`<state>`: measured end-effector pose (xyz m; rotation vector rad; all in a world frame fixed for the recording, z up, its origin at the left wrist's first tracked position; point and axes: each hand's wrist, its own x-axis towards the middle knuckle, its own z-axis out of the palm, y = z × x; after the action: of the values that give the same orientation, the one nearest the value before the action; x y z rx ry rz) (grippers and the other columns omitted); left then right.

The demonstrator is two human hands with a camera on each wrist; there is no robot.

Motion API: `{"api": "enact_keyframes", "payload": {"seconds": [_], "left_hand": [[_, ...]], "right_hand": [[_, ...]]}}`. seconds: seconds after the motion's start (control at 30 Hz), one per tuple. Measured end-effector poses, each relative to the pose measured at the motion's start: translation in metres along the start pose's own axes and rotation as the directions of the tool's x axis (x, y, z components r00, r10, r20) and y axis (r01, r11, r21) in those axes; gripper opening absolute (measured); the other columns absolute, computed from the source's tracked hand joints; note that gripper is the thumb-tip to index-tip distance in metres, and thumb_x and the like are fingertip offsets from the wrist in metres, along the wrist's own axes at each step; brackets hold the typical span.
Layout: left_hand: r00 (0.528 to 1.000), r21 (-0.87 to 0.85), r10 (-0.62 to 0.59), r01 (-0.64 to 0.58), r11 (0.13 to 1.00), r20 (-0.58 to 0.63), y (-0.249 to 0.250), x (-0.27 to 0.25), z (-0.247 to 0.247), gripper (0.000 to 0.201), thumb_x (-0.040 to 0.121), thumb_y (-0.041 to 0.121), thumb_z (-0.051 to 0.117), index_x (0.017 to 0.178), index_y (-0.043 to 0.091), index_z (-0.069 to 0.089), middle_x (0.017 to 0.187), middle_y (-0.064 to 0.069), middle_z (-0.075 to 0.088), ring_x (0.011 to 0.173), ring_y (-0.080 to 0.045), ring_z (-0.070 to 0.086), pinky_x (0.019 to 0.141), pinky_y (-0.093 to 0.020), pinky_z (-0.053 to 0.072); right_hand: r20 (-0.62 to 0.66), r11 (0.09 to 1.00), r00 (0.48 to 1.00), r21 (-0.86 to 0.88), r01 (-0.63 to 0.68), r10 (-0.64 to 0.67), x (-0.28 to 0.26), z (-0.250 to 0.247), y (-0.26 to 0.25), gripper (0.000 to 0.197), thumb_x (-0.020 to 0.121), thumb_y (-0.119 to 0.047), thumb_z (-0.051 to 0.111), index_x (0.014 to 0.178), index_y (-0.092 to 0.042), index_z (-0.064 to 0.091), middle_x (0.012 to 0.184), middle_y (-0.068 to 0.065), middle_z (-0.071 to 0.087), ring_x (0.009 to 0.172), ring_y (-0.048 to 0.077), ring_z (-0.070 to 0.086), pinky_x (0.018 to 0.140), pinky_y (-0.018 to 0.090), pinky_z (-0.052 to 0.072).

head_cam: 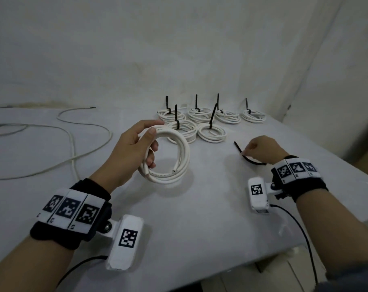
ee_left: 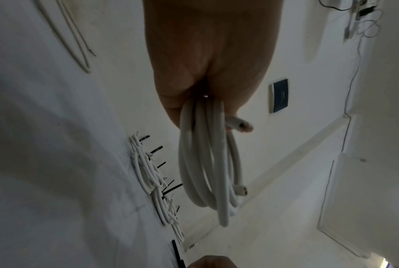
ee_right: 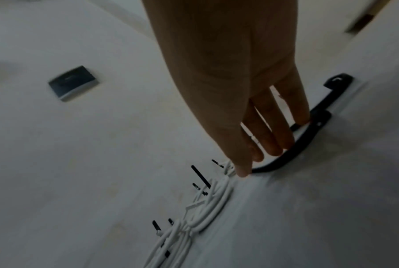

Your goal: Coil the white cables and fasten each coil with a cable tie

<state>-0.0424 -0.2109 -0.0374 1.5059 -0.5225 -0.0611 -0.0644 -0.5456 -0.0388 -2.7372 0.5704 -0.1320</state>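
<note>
A white coil (head_cam: 168, 159) is gripped by the left hand (head_cam: 128, 148), raised above the table (head_cam: 199, 218) near its centre; the thumb is laid over the top of the loops and the fingers are curled through the ring, and in the left wrist view the coil (ee_left: 207, 163) is seen hanging from the closed fingers (ee_left: 170, 101) with two cut ends showing. At about 3 o'clock from the coil, a black tie (head_cam: 247, 155) is touched by the right hand (head_cam: 261, 150); in the right wrist view the fingers (ee_right: 274, 127) are seen nearly straight, their tips laid against the curved tie (ee_right: 294, 150) on the table, and whether it is pinched cannot be told. At 12 o'clock, six tied coils (head_cam: 210, 121) are laid in two rows, their tie tails standing up. At 9 o'clock a loose cable (head_cam: 73, 144) is spread over the table
</note>
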Motion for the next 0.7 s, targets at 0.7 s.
{"api": "enact_keyframes", "payload": {"seconds": [0.7], "left_hand": [[0.994, -0.076, -0.07, 0.077, 0.994, 0.083, -0.01, -0.009, -0.016, 0.025, 0.099, 0.022, 0.041, 0.114, 0.019, 0.06, 0.062, 0.003, 0.047, 0.039, -0.01, 0.037, 0.043, -0.023, 0.042]], "right_hand": [[-0.001, 0.659, 0.891, 0.672, 0.337, -0.453, -0.037, 0.026, -0.156, 0.018, 0.1, -0.012, 0.044, 0.093, -0.008, 0.06, 0.064, 0.003, 0.06, 0.048, 0.011, 0.053, 0.05, 0.023, 0.049]]}}
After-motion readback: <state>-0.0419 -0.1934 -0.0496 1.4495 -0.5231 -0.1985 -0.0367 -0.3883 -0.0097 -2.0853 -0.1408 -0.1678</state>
